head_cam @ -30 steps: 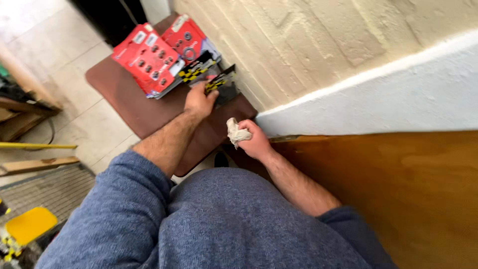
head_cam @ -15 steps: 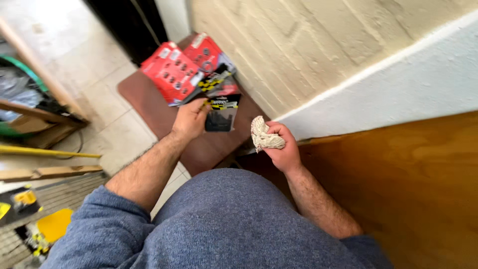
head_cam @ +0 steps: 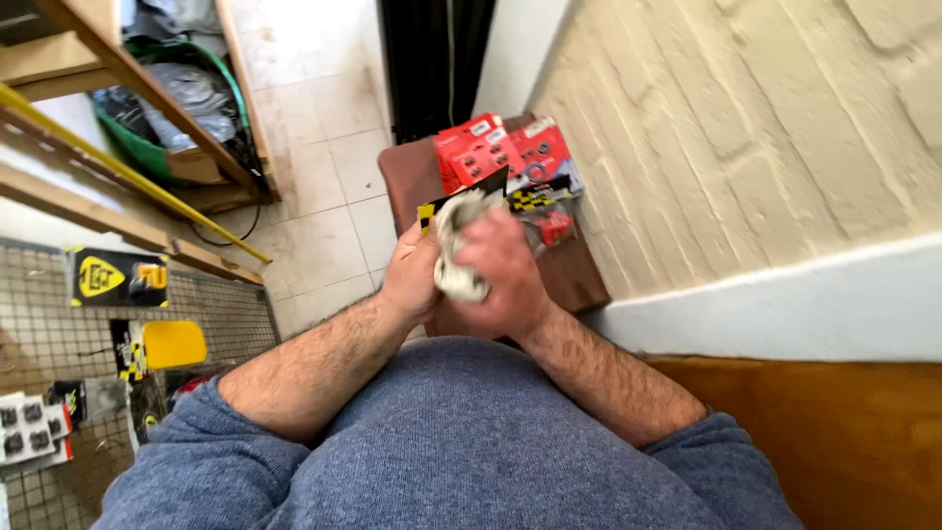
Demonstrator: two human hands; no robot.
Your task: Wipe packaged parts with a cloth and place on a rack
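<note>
- Our left hand (head_cam: 412,277) and right hand (head_cam: 502,270) meet in front of the chest, above the near edge of the brown table (head_cam: 412,177).
- Between them sits a crumpled whitish rag (head_cam: 453,250); the right fingers are curled tight over it from the right, so the rag is clamped in that fist.
- The left fingers press together on a flat black card pack (head_cam: 471,191) with a yellow-and-black chequered edge; it stands up from behind the rag, lifted clear of the table.
- The rag touches the pack's lower part. We judge the wiping to be in its middle: pack and rag are brought together, but we cannot tell how much of the pack is already clean.
- Left on the table, against the brick wall (head_cam: 746,128), lie the red packs (head_cam: 486,152) and a further chequered pack (head_cam: 545,196); these look untouched, so the larger share seems to remain.
</note>
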